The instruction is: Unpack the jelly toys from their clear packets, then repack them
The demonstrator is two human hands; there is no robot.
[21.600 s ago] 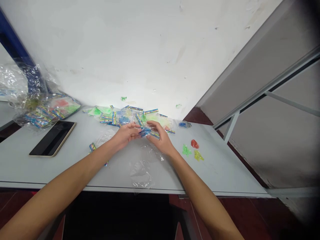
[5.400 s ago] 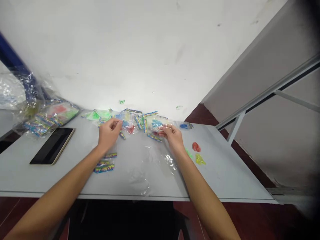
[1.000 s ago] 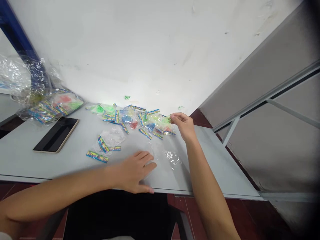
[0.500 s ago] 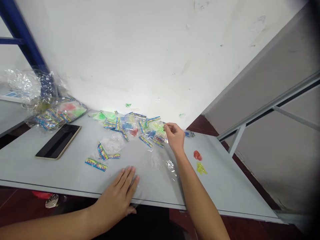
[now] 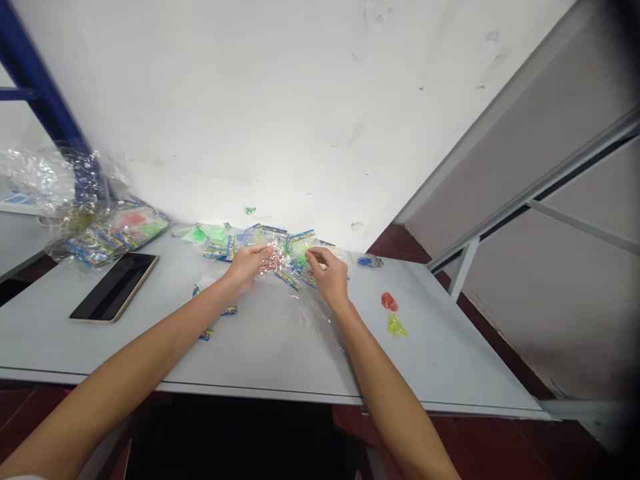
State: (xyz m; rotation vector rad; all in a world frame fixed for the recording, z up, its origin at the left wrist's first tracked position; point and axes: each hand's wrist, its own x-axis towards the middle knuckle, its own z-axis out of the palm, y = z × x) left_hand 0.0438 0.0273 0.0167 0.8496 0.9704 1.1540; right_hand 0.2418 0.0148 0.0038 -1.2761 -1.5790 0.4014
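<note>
A: In the head camera, what are the hands doing?

B: The left hand (image 5: 245,268) comes in from the lower left with its fingers drawn together, pinching a crinkled clear plastic bag (image 5: 275,257) just ahead of the fingertips. The right hand (image 5: 327,279) is curled, its fingertips (image 5: 314,253) just across from that bag. Whether they grip the same plastic or something else is too small to tell.

A: Are the hands pressed together?

B: No, they are slightly apart, with the bag between them. A fingertip pinch looks suited to plastic this thin and slippery, and it seems to keep the bag up off the white table (image 5: 280,360).

A: What lies closest to them?

B: Directly ahead of both hands is a heap of small clear bags (image 5: 220,241) with printed strips, some holding green or blue shapes. It is banked against the wall (image 5: 300,133), which appears to stop it spreading farther. Under the left forearm lie a few loose printed strips (image 5: 229,310), and below the right hand lies a sheet of clear plastic film (image 5: 313,313).

A: And farther out?

B: Right of the right hand are a small bag of blue shapes (image 5: 370,261), a red blob (image 5: 389,301) and a yellow blob (image 5: 397,327), all well clear of the heap. Left of the left hand are a smartphone (image 5: 114,288) and a large stuffed plastic bag (image 5: 117,230).
</note>
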